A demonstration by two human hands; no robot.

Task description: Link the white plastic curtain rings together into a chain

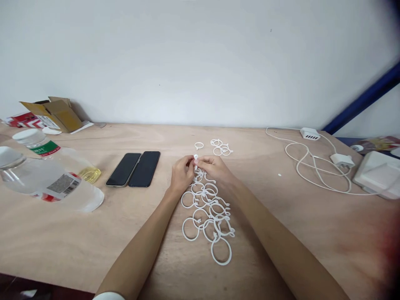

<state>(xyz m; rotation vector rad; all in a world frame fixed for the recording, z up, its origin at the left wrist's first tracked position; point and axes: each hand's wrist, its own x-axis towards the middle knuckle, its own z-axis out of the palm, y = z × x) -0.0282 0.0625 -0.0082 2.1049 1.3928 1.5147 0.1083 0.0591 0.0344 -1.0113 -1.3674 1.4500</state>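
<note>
My left hand (182, 175) and my right hand (215, 167) meet above the middle of the table, fingertips pinched together. Between them they grip a small white plastic curtain ring (196, 157); only a bit shows, the rest is covered by my fingers. Below my hands, between the forearms, lies a loose heap of white curtain rings (221, 263), many overlapping, each with a small eyelet. Just beyond my fingertips a single ring (199, 145) lies flat. A small cluster of rings (221, 147) sits to its right.
Two dark phones (144, 169) lie side by side on the left of the wooden table (265, 258). Farther left are clear plastic bottles (84, 196) and an open cardboard box (62, 114). On the right are a white cable (298, 166), a multi-port charger (310, 133) and a plug adapter (342, 161).
</note>
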